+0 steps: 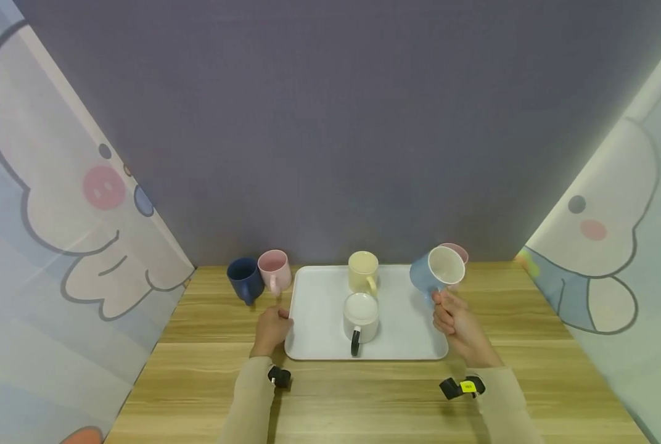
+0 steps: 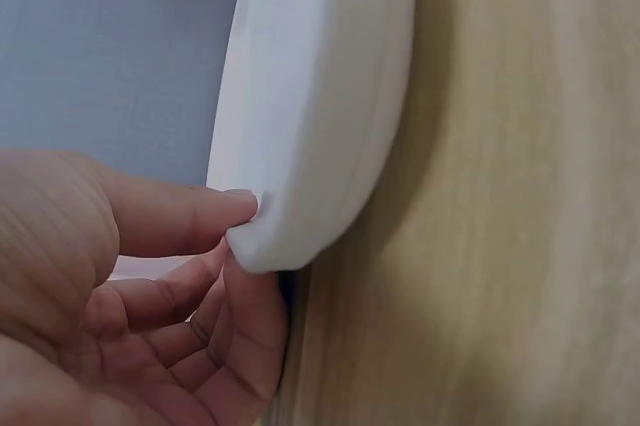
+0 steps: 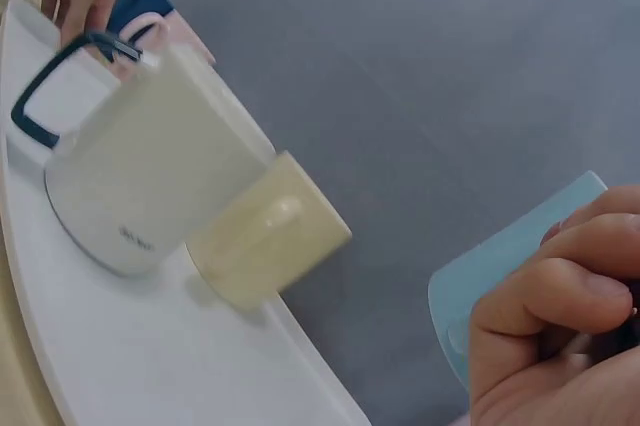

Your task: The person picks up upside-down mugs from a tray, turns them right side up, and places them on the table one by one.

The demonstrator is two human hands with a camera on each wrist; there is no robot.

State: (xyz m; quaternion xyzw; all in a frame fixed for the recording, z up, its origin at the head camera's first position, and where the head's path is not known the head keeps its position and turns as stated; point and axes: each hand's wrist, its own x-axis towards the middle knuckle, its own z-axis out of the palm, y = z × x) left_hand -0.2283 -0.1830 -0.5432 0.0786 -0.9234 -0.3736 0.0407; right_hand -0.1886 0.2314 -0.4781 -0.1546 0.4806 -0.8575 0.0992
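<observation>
My left hand [image 1: 271, 330] pinches the left edge of a white tray [image 1: 316, 308], thumb on top and fingers beneath, as the left wrist view shows. The right hand [image 1: 460, 325] grips the handle of a light blue mug [image 1: 421, 275] with a pale inside. That mug is tilted, raised over the tray's right end, its mouth turned toward the right. On the tray a yellow mug [image 1: 362, 272] stands at the back. In front of it is a white mug [image 1: 359, 327] with a black handle [image 3: 60, 76].
Left of the tray stand a dark blue mug [image 1: 244, 277] and a pink mug [image 1: 274, 269], side by side. Another pink mug [image 1: 457, 249] is mostly hidden behind the light blue one. A grey wall [image 1: 330, 135] rises behind the wooden table [image 1: 364, 401].
</observation>
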